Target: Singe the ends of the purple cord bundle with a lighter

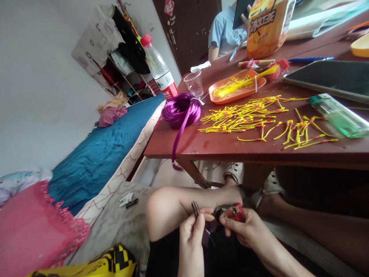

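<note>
Close above my lap, my left hand [192, 230] pinches several thin dark purple cords [196, 209] between thumb and fingers, their ends sticking up. My right hand [248, 227] is closed around a red lighter [238, 212]. Its thumb and fingertips meet at a dark tangled bunch [219, 212] between the hands; whether they grip it is unclear. Dark purple material [208, 234] hangs below the left fingers. On the table ahead lie a coil of purple cord [181, 110], many knotted yellow cords [245, 115] with small red parts, and a green lighter [340, 115].
The red-brown table [219, 148] has its front edge just beyond my knees. It carries an orange tray [215, 98] of yellow cords, a plastic cup [194, 84], bottles [160, 69] and a tablet-like device [331, 80]. Across it sits a person in a blue shirt [227, 32]. A bed [115, 138] stands left.
</note>
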`<action>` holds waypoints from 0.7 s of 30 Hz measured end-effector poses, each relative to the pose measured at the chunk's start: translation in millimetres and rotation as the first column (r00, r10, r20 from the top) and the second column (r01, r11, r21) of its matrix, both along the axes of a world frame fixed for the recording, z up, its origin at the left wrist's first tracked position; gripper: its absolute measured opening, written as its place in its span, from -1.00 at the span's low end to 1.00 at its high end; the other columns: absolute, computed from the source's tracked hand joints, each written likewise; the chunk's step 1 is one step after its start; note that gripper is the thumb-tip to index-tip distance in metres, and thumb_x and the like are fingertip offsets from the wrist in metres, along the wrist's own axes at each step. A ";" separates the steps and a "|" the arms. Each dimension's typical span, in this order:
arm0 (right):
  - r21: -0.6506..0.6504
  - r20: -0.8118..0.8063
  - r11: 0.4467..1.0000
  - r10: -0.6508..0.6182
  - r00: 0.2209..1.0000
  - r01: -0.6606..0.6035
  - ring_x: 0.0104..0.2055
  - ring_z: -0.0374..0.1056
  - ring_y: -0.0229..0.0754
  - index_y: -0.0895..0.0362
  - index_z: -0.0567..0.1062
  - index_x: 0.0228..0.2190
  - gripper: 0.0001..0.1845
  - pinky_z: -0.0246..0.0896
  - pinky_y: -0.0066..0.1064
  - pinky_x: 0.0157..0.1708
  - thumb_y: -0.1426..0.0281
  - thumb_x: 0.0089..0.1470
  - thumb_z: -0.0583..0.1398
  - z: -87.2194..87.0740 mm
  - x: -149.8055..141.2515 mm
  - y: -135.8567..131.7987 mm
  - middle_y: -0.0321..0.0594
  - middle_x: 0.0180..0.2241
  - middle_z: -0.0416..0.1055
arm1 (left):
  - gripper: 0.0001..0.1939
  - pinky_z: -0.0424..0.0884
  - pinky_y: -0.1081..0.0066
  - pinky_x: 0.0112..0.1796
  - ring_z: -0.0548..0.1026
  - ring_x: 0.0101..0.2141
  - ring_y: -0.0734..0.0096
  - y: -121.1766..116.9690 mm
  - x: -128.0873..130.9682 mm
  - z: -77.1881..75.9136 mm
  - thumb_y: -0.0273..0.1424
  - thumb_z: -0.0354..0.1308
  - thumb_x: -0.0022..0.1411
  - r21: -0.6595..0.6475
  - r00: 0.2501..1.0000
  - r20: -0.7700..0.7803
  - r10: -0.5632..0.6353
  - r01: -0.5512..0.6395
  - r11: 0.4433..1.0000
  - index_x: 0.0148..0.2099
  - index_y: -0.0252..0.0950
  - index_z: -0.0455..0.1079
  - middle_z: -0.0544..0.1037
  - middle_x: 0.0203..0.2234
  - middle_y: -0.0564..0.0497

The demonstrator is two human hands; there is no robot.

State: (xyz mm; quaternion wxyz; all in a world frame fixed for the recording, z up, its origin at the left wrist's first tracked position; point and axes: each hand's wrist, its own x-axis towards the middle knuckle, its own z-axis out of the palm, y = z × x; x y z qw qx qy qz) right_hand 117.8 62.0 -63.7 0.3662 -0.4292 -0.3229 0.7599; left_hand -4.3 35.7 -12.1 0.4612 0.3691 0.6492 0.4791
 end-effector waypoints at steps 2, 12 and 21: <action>0.031 0.052 0.999 0.010 0.999 -0.011 -0.77 -0.13 -0.47 0.21 0.35 -0.66 -0.60 -0.27 -0.54 -0.77 0.12 -0.29 0.27 -3.9 1.2 0.8 -0.39 -0.76 0.21 | -0.66 0.30 0.32 -0.17 0.44 -0.23 0.17 -0.1 0.9 -0.1 -0.14 0.14 0.03 -0.007 0.991 0.134 0.015 -0.014 1.000 -0.51 -0.34 0.46 0.56 -0.49 -0.10; 0.213 0.045 0.977 0.009 0.999 -0.018 -0.53 0.11 -0.29 0.21 0.37 -0.51 -0.66 0.01 -0.46 -0.51 0.17 -0.18 0.24 18.4 15.0 3.0 -0.32 -0.61 0.23 | -0.61 0.23 0.46 -0.44 0.34 -0.65 0.46 -3.7 3.4 -1.5 -0.12 0.10 0.06 -0.172 0.959 0.086 -0.270 0.281 0.944 -0.53 -0.36 0.44 0.42 -0.77 0.05; 0.117 -0.073 0.992 0.063 0.995 -0.055 -0.71 -0.17 -0.46 0.17 0.22 -0.72 -0.55 -0.29 -0.51 -0.70 0.11 -0.19 0.24 18.0 8.3 0.5 -0.45 -0.77 0.05 | -0.62 0.26 0.45 -0.40 0.39 -0.59 0.41 -2.0 7.9 -1.8 -0.16 0.13 0.06 -0.128 0.896 0.210 -0.391 0.421 0.898 -0.42 -0.42 0.49 0.49 -0.72 -0.03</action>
